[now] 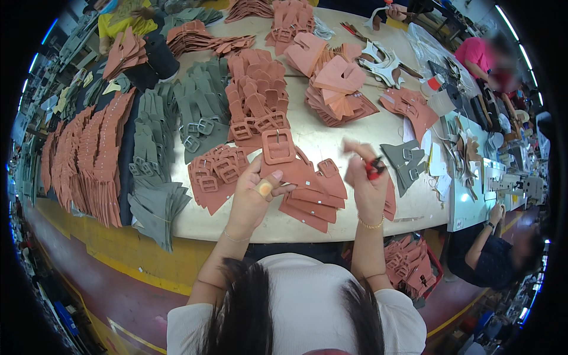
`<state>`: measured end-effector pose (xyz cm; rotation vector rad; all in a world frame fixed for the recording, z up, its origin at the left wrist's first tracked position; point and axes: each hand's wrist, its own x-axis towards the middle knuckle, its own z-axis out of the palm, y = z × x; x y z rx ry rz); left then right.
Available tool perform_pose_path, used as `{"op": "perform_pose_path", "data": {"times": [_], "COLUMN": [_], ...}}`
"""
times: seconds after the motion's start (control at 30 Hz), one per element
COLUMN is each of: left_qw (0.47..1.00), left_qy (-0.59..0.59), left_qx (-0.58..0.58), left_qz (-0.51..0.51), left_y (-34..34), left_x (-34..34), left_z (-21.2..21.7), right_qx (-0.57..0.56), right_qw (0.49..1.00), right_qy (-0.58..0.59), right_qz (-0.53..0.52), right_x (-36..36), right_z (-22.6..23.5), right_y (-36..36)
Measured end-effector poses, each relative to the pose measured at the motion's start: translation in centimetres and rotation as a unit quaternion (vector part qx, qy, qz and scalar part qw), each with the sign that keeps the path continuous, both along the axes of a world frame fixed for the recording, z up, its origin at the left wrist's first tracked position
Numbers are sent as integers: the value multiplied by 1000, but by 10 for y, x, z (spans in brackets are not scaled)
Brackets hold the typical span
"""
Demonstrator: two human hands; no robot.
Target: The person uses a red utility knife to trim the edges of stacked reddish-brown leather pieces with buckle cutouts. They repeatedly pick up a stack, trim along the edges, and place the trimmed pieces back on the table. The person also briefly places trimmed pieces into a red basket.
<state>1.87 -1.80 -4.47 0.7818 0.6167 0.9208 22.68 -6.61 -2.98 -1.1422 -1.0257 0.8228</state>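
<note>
My left hand [258, 188] is closed on a terracotta leather strap piece [299, 173], with its large square buckle [278, 147] standing up above my fingers. Something yellowish sits on one finger of that hand. To the right, my right hand [368, 184] is raised and smeared by motion, gripping a small red-and-black tool [374, 168] whose exact kind I cannot make out. Right below the held piece lies a fanned stack of terracotta leather pieces [307, 212]. Left of my left hand rests a pile of terracotta buckled pieces [214, 171].
Dark green buckled straps [155, 127] and rows of terracotta pieces [94, 148] cover the table's left. Farther back are stacked terracotta panels [337, 83]. A green buckled piece [404, 165] lies at right. A red crate [435, 260] stands below the edge. Co-workers [503, 251] sit nearby.
</note>
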Motion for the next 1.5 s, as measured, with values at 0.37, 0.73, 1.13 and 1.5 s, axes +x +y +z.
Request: {"op": "perform_pose_path", "data": {"times": [0.37, 0.73, 1.13, 1.5], "left_qw": [994, 983, 989, 986], "left_qy": [9, 159, 92, 102], "left_qx": [-75, -5, -48, -41], "left_qz": [-84, -93, -109, -124], "left_y": [5, 5, 11, 10], "left_x": [-13, -12, -12, -11], "left_z": [-13, 10, 29, 34], "right_qx": [0, -63, -38, -22], "right_qw": [991, 985, 937, 946], "right_qy": [-43, -114, -245, -232], "right_qz": [126, 112, 245, 227], "right_x": [1, -6, 28, 30], "right_z": [-16, -1, 18, 9], "right_y": [5, 18, 17, 19]}}
